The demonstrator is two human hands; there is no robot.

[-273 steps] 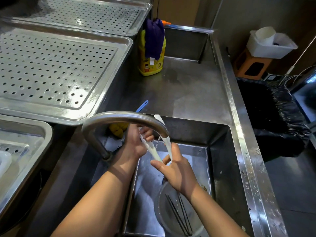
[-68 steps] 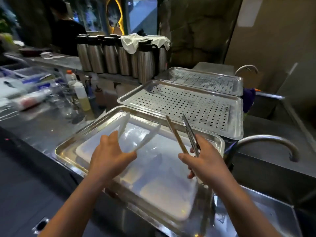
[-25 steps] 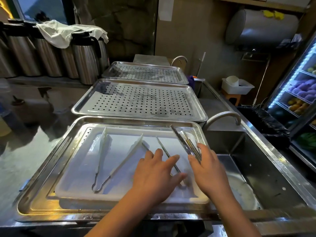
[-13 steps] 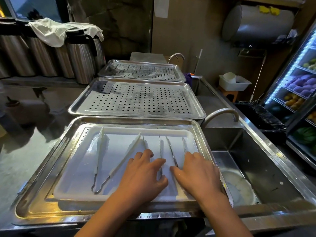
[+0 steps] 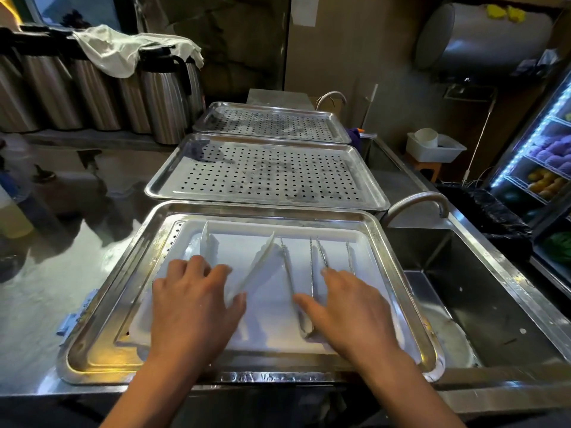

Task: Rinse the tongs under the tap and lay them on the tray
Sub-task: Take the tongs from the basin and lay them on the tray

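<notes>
Tongs are down on the tray; both my hands lie flat, fingers straight, gripping nothing.
My left hand (image 5: 194, 304) lies over the hinge end of the white plastic V-shaped tongs (image 5: 258, 265), in the left half of the shiny rimmed steel tray (image 5: 103, 307) with its smooth white liner (image 5: 241, 242). My right hand (image 5: 349, 307) covers the hinge ends of two slim metal tongs (image 5: 287, 267) in the right half, tips toward the far edge.

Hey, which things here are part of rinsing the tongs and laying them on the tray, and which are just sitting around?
Part of the job: white tongs, metal tongs, near tray, tap, sink, left hand, right hand.

Lying about: holed trays, flasks, cloth, bin, white tub.
</notes>
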